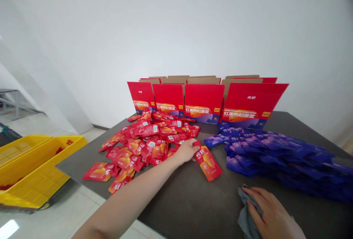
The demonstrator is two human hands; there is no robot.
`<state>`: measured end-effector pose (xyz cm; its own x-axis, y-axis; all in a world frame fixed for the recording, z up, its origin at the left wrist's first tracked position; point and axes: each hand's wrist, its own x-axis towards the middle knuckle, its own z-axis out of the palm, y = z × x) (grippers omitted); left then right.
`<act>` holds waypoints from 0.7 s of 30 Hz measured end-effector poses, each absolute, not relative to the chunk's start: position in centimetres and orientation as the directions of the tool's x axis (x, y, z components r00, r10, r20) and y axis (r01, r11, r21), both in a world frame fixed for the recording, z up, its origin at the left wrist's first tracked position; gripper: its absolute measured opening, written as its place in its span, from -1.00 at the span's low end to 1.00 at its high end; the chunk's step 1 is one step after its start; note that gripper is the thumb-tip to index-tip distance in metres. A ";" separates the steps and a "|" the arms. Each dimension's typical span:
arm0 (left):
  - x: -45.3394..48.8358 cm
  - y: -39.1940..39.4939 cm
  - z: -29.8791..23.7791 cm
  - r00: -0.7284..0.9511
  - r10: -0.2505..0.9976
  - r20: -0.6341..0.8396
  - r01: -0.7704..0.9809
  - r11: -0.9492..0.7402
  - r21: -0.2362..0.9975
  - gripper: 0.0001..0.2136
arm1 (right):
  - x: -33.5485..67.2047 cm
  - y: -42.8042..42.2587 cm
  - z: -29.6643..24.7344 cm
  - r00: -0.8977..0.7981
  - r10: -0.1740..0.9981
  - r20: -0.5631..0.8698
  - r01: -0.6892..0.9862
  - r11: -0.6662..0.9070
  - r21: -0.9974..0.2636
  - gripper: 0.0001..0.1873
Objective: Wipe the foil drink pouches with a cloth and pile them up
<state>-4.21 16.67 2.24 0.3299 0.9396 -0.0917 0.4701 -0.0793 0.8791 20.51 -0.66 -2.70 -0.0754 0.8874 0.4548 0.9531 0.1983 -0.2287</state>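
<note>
On the table (187,202), left hand (186,151) with fingers (193,147) around a red sachet (209,164), right hand (268,213) flat on half-hidden grey cloth (245,220).

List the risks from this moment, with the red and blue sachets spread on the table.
1. The red sachet, pinched by one end in the left hand, lies close to the blue pile; it may end up mixed in.
2. The loose red sachets lie right at the near-left edge of the table; a nudge from the forearm could probably send them off toward the yellow crates.
</note>
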 end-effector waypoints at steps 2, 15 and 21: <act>-3.3 18.6 2.2 0.297 0.952 -0.078 0.542 -0.101 0.834 -0.89 | 20.5 -0.6 -2.8 -0.079 0.876 0.476 0.955 0.204 -0.216 -0.65; -0.3 21.3 2.7 0.420 0.897 0.136 0.832 -0.441 0.337 -0.75 | 19.5 -1.0 -2.1 -0.037 0.908 0.417 0.961 0.147 -0.235 -0.67; -3.6 22.1 4.8 0.375 0.913 0.164 0.918 -0.390 0.072 -0.73 | 19.2 -1.2 -1.8 -0.008 0.930 0.367 0.957 0.113 -0.266 -0.64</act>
<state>-3.62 22.06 4.78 0.3746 0.9125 0.1642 0.9180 -0.3899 0.0724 19.19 -1.21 -1.82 -0.0081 0.9303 0.3667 0.9573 0.1132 -0.2661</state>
